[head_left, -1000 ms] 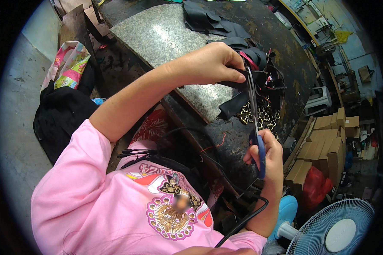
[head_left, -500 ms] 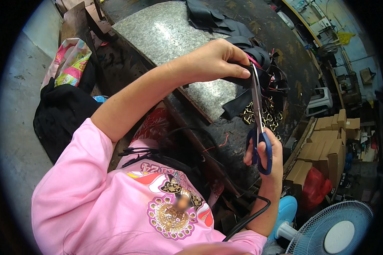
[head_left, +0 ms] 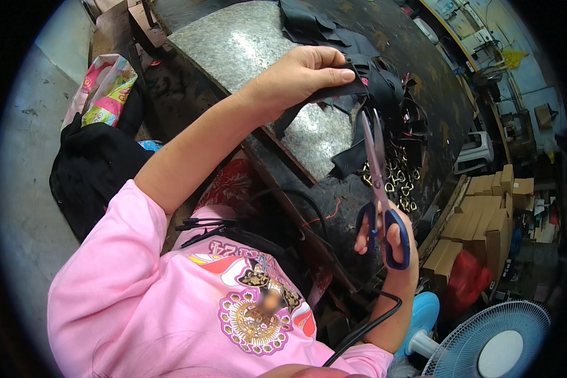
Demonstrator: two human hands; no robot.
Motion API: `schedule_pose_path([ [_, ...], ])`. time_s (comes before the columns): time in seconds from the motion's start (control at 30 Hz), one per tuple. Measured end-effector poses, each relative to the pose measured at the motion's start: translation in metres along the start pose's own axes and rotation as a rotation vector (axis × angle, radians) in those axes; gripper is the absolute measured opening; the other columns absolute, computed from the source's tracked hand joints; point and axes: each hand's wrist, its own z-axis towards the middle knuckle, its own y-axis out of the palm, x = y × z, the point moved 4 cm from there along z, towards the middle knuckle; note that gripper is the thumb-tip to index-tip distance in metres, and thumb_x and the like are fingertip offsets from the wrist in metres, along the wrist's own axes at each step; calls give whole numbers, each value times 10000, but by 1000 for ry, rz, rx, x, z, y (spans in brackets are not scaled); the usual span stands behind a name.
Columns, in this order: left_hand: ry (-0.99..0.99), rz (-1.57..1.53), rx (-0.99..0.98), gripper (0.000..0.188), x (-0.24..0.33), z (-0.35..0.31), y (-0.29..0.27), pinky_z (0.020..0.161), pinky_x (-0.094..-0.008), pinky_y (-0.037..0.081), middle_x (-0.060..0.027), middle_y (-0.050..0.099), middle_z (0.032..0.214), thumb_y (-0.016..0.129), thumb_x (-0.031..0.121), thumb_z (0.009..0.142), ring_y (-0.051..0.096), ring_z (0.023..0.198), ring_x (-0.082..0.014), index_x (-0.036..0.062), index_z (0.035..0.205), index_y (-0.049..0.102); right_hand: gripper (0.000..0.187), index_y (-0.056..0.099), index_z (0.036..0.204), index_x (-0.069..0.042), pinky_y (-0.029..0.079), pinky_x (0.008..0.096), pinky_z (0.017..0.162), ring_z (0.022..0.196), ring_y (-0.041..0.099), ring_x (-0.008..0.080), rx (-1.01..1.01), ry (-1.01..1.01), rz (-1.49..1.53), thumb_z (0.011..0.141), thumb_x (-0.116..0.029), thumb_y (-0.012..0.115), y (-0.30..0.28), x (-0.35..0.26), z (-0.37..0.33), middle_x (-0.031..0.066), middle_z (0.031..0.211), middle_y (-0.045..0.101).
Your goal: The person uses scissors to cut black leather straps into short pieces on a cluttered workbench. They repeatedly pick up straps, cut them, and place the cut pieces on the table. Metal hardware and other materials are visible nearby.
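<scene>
My left hand [head_left: 305, 74] is closed, thumb on top, on a black fabric strip [head_left: 341, 89] held above the table. Lower and to the right, my right hand [head_left: 402, 217] grips blue-handled scissors [head_left: 375, 165], with fingers through the loops. The scissor blades point away from me and stand slightly apart, their tips just short of the strip. Beyond them lies a heap of black straps [head_left: 384, 85] with bits of pink and red. Several brass-coloured metal rings [head_left: 397, 178] lie beside the blades on the dark table.
A grey speckled slab [head_left: 214, 41] rests on the dark table [head_left: 416, 47], with black fabric pieces [head_left: 315, 25] at its far edge. A black cable [head_left: 384, 310] crosses near my right forearm. Cardboard boxes [head_left: 479, 217] and a fan [head_left: 501, 353] stand to the right.
My left hand has moved left and a little away with the strip. The scissors have drawn back toward me, off the strip, and their blades have parted.
</scene>
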Motion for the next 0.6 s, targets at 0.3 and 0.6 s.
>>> schedule_pose_path([
  [0.3,15,52,-146,210,5,0,11,659,-162,407,34,574,775,720,166,774,517,710,-24,41,892,600,677,488,899,8,451,231,498,534,575,140,74,-50,-40,686,-597,703,-1,-9,7,85,644,563],
  [0.6,51,155,-164,195,6,13,12,651,-166,401,56,574,767,716,162,781,493,712,-7,28,889,625,612,495,886,14,440,221,446,496,570,129,96,-34,-1,683,-499,761,-12,-16,5,58,628,549],
])
